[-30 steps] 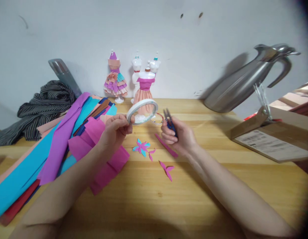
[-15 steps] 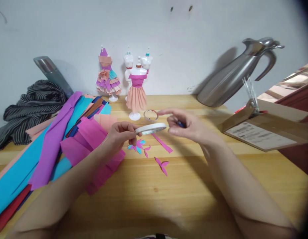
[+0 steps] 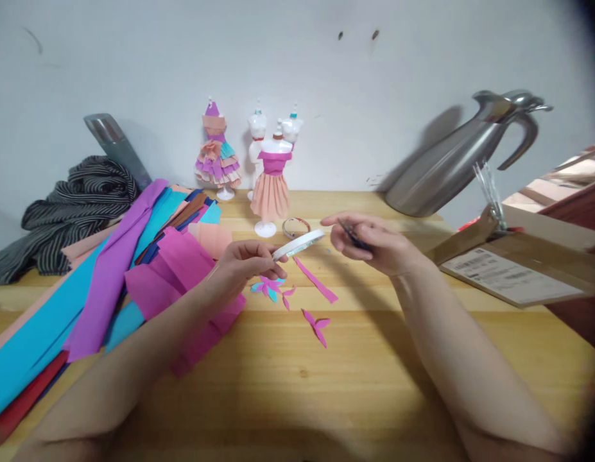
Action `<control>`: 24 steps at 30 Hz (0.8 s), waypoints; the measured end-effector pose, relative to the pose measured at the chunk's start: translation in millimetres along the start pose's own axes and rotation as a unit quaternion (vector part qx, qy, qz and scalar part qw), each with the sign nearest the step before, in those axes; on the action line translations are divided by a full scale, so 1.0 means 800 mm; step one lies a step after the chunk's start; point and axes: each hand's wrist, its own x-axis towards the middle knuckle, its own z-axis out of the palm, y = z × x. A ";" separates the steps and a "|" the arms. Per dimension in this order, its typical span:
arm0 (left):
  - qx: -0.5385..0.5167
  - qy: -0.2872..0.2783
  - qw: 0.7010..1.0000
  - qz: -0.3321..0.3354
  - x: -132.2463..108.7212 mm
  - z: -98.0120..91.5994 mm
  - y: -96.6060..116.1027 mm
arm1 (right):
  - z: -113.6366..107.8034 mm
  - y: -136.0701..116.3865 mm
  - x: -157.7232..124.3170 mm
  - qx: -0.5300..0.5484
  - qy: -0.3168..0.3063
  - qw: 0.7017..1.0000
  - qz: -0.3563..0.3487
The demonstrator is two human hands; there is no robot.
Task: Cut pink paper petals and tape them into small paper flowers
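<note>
Your left hand (image 3: pixel 251 263) pinches the white tape roll (image 3: pixel 301 244) at its left edge, tilted above the middle of the table (image 3: pixel 355 366). Your right hand (image 3: pixel 381 244), just right of the roll, grips a small dark tool (image 3: pixel 357 239), index finger stretched left. Nearer you lie a pink strip (image 3: pixel 317 281) and a pink-and-blue flower (image 3: pixel 267 287).

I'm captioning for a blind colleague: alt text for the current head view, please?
The left hand holds a white roll above a wooden table; the right hand holds a dark tool. Pink cutouts lie below, with small dressed mannequins and a metal jug behind.
</note>
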 end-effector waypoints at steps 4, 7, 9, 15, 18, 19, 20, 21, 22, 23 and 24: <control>-0.022 0.022 0.999 0.008 0.002 -0.001 -0.002 | 0.015 -0.010 -0.007 0.013 0.047 0.999 0.002; -0.024 0.026 0.999 0.016 0.002 0.000 -0.004 | 0.051 -0.012 -0.014 -0.012 -0.023 0.998 0.064; -0.013 0.020 0.999 0.024 0.001 0.000 -0.003 | 0.076 -0.006 -0.014 -0.008 -0.054 0.994 0.091; 0.036 0.001 0.998 0.044 0.000 -0.002 -0.002 | 0.104 0.020 -0.004 0.087 -0.040 0.982 0.162; 0.043 -0.005 0.998 0.041 0.000 -0.004 -0.005 | 0.102 0.023 -0.002 0.115 -0.026 0.978 0.171; 0.044 -0.005 0.998 0.042 0.001 -0.004 -0.006 | 0.102 0.023 -0.003 0.119 -0.022 0.978 0.171; 0.045 -0.003 0.998 0.044 0.001 -0.004 -0.007 | 0.103 0.023 -0.003 0.121 -0.019 0.978 0.171; 0.047 -0.002 0.998 0.046 0.001 -0.004 -0.008 | 0.105 0.023 -0.003 0.120 -0.015 0.978 0.170; 0.049 -0.002 0.998 0.046 0.001 -0.004 -0.009 | 0.107 0.023 -0.003 0.119 -0.011 0.979 0.168; 0.051 -0.003 0.998 0.045 0.002 -0.005 -0.009 | 0.108 0.023 -0.003 0.117 -0.008 0.979 0.166; 0.052 -0.005 0.998 0.045 0.002 -0.005 -0.010 | 0.110 0.024 -0.003 0.115 -0.004 0.980 0.164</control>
